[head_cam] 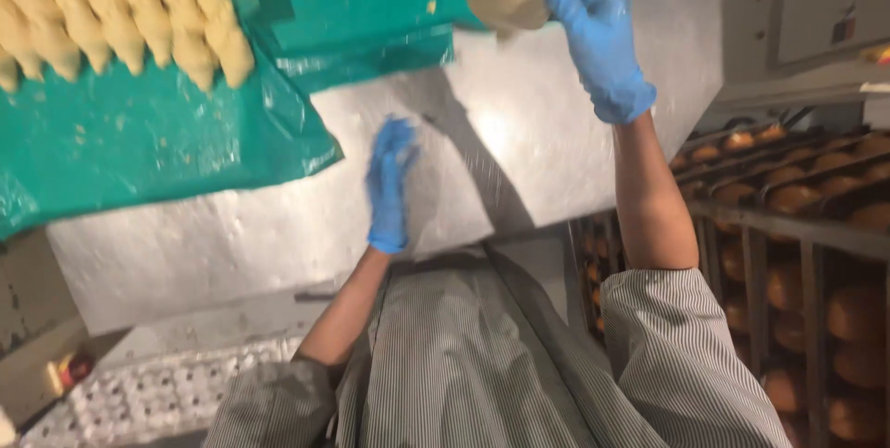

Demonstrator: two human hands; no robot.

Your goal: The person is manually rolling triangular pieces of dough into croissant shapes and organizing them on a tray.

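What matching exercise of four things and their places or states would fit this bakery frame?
Things:
1. right hand
2. left hand
3. shaped dough rows
4. baked loaves

Places or states:
A. on the green plastic sheet, upper left
B. on the rack shelves at the right edge
C. raised, gripping a flat dough piece
D. flat over the floured metal table, holding nothing

Pairs: 1-C, 2-D, 3-A, 4-B
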